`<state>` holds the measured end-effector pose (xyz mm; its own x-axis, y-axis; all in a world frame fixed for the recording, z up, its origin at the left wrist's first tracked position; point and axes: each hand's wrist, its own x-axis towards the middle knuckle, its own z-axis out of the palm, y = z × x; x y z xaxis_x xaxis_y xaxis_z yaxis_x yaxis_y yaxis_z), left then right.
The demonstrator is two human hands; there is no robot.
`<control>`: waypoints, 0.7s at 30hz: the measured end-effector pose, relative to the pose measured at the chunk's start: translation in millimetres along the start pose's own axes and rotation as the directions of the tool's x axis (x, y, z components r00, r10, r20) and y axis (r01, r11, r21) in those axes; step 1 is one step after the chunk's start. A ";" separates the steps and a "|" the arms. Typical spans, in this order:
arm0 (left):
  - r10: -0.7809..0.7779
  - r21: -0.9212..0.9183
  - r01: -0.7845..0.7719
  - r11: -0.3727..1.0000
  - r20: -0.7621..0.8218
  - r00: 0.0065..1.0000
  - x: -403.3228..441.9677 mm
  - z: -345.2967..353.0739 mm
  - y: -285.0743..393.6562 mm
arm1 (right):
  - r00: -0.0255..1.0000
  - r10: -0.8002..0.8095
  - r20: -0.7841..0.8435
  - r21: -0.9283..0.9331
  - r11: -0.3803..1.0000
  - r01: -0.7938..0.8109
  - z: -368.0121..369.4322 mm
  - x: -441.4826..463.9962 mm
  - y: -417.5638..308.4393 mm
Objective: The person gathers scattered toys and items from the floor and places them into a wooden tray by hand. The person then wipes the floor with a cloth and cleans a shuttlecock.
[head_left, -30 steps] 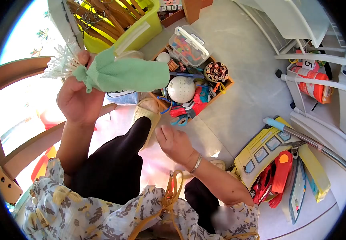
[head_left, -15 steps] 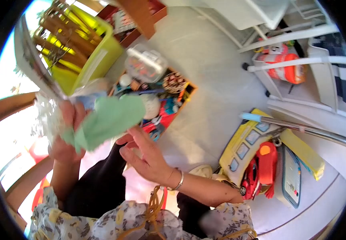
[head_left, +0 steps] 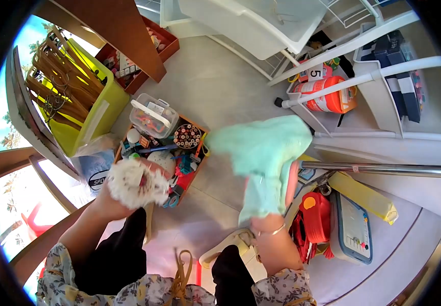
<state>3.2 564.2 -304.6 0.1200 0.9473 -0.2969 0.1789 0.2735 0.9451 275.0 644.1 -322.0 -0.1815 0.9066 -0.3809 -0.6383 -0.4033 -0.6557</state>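
A white bristly bundle is gripped in my left hand, its bristle ends facing up towards me. My right hand holds the light green cloth, which drapes over most of the hand and hides many of its fingers. The cloth is partly blurred and hangs away from the bundle, above the floor. Just beyond my left hand is a wooden box of small items, with a clear lidded container and a round tub of pencils.
A green bin of wooden hangers stands at the upper left. At the right are a white rack, a metal pole, a red toy and a blue-edged case. Sandals lie below.
The green cloth has come off the bristly bundle and moved right in my right hand. My left hand still holds the bundle, now turned bristles up. The view has shifted right.
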 end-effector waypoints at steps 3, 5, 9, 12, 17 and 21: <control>-0.009 0.085 0.026 0.996 -0.190 0.982 -7.1 2.9 -35.8 | 0.965 -0.260 -0.036 -0.412 0.884 0.222 -6.2 56.9 1.8; -0.130 0.016 0.135 0.991 -0.191 0.973 -9.6 0.5 -32.4 | 0.905 -0.378 0.196 -0.717 0.574 0.395 -37.5 108.5 19.0; -0.205 0.093 0.231 0.968 -0.230 0.951 -15.3 -6.9 -35.0 | 0.892 -0.104 0.440 -0.865 0.216 0.452 -27.6 189.2 52.6; -0.215 0.152 0.253 0.955 -0.229 0.949 -18.1 -11.3 -39.6 | 0.824 0.125 0.553 -0.833 0.045 0.552 -42.7 246.8 101.5; -0.241 0.234 0.278 0.931 -0.176 0.955 -25.1 -16.6 -55.7 | 0.757 0.233 0.610 -0.640 -0.420 0.644 -48.8 234.6 123.0; -0.265 0.179 0.302 0.936 -0.205 0.942 -24.9 -15.8 -57.5 | 0.735 0.311 0.602 -0.612 -0.412 0.675 -88.6 209.3 106.9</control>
<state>-25.5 527.5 -349.4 -0.1345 0.8541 -0.5024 0.3786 0.5128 0.7705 235.1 779.8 -529.6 -0.7824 0.6161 -0.0913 0.5981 0.7023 -0.3860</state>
